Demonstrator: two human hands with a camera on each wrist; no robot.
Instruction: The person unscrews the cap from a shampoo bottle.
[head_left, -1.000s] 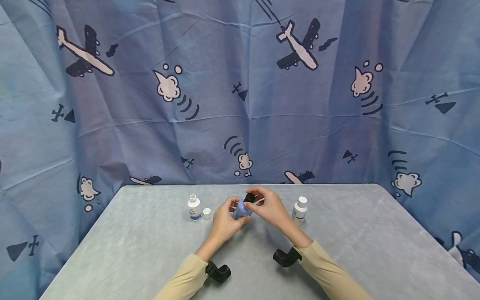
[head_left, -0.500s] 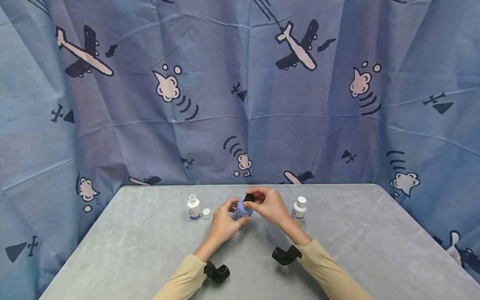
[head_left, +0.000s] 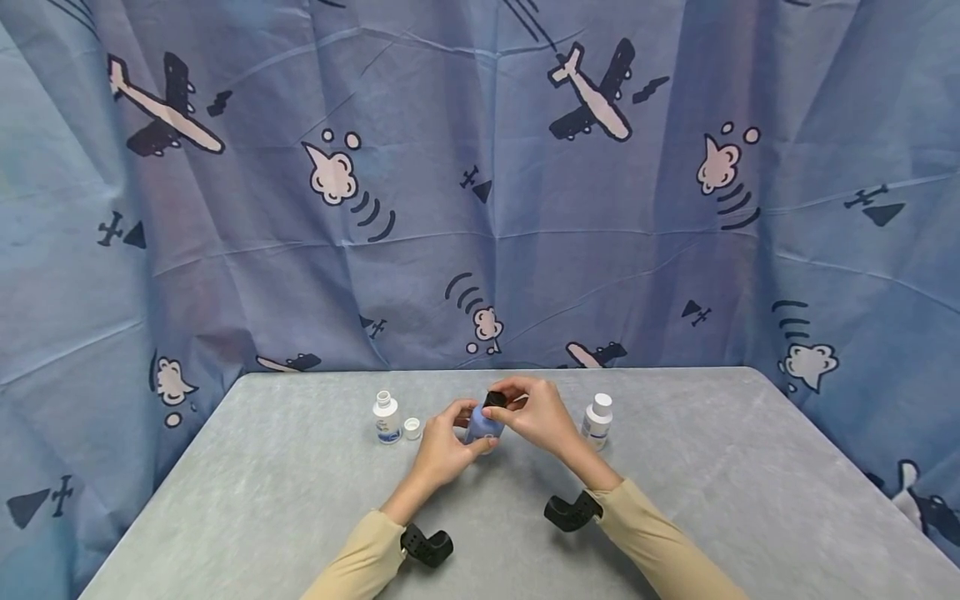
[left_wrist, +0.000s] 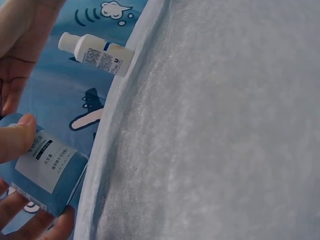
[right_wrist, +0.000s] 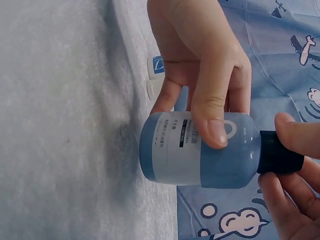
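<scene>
A blue bottle point(head_left: 482, 427) with a black cap point(head_left: 495, 399) is held between both hands over the middle of the table, leaning a little with its cap up and to the right. My left hand point(head_left: 441, 452) grips the body, thumb across the white label point(right_wrist: 172, 150), fingers on the far side. The fingers and thumb of my right hand point(head_left: 538, 414) pinch the black cap, which sits on the bottle's neck. Left of the hands stands a white bottle point(head_left: 387, 420) with its neck uncovered, and a small white cap point(head_left: 412, 428) lies beside it.
A second white bottle point(head_left: 597, 422), capped, stands just behind my right wrist. Everything rests on a grey-covered table point(head_left: 285, 500). A blue curtain point(head_left: 420, 183) with printed aeroplanes hangs directly behind the table's far edge.
The left hand and the blue bottle have shifted slightly down and left. My right fingers have drawn closer around the black cap. The white bottles stay where they stood.
</scene>
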